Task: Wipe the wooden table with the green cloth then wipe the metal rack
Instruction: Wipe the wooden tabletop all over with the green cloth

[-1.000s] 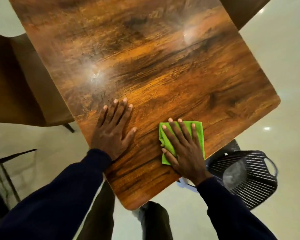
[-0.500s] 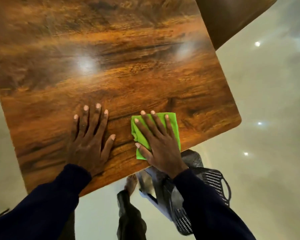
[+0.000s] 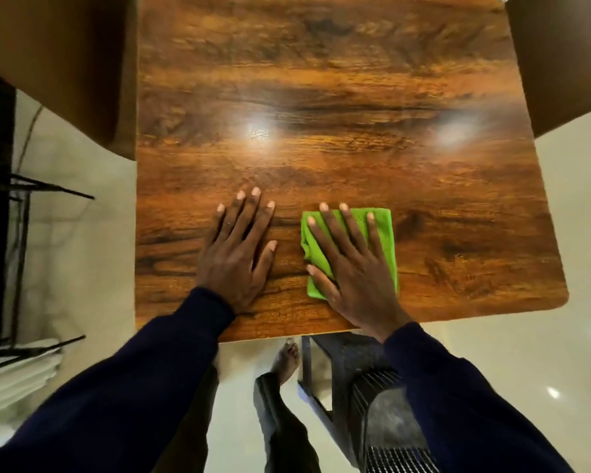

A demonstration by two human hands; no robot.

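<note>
At the far left, a black metal rack [image 3: 9, 196] was seen standing on the pale floor [image 3: 82, 268], well apart from the cloth, with a stack of white folded material [image 3: 17, 373] lying at its foot. A brown chair [image 3: 65, 63] was set against the left edge of the wooden table [image 3: 321, 80], whose glossy top was marked by two bright reflections. The left hand [image 3: 234, 257] was laid flat on the bare wood near the table's near edge, its fingers straight and slightly spread, nothing being held. Just beside it, to the right and not touching it, the green cloth [image 3: 386, 240] was spread folded on the tabletop and was pressed down by the right hand [image 3: 355, 278], whose fingers were kept straight and fanned over the fabric rather than curled round it. Both arms were covered by dark blue sleeves [image 3: 133, 387]. Below the table's near edge a bare foot [image 3: 287, 360] was seen on the floor, and to its right a dark slatted chair [image 3: 382, 421] was partly hidden by the right sleeve. A second brown chair [image 3: 567, 63] was placed at the table's upper right corner.
</note>
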